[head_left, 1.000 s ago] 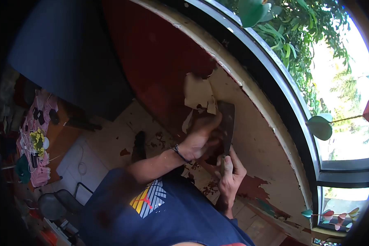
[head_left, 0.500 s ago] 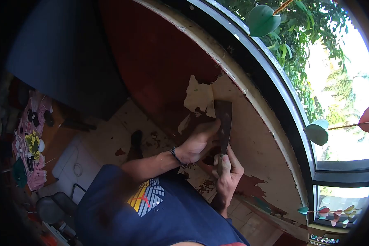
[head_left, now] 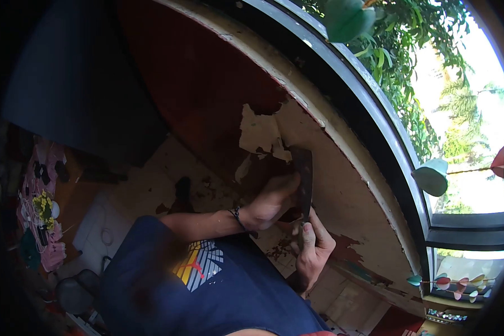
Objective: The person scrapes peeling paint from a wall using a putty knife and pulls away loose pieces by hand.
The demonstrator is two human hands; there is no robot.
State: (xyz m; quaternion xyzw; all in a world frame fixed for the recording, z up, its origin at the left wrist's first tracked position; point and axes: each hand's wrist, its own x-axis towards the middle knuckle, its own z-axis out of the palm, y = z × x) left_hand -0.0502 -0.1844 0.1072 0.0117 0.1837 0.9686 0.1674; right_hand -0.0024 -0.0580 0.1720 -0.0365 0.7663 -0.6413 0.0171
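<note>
My right hand (head_left: 312, 249) is closed around the low end of a scraper (head_left: 304, 176) with a flat dark blade; its handle is hidden in my fingers. My left hand (head_left: 271, 204), with a dark bracelet at the wrist, has its thumb along the blade's left side, and its other fingers are mostly hidden. The blade's top end lies against the wall panel (head_left: 341, 179), just right of a bare pale patch (head_left: 259, 133) with ragged edges. Dark red paint (head_left: 201, 84) covers the panel to the left of that patch.
A black window frame (head_left: 369, 117) curves along the right, with hanging leaf-shaped ornaments (head_left: 431, 176). Paint flakes lie on the tiled floor (head_left: 145, 182). At the left stand a cluttered table with a pink cloth (head_left: 53, 246) and a dark chair (head_left: 75, 294).
The scraper blade has slid a little down and to the right relative to the bare patch, with both hands along. My view has shifted slightly.
</note>
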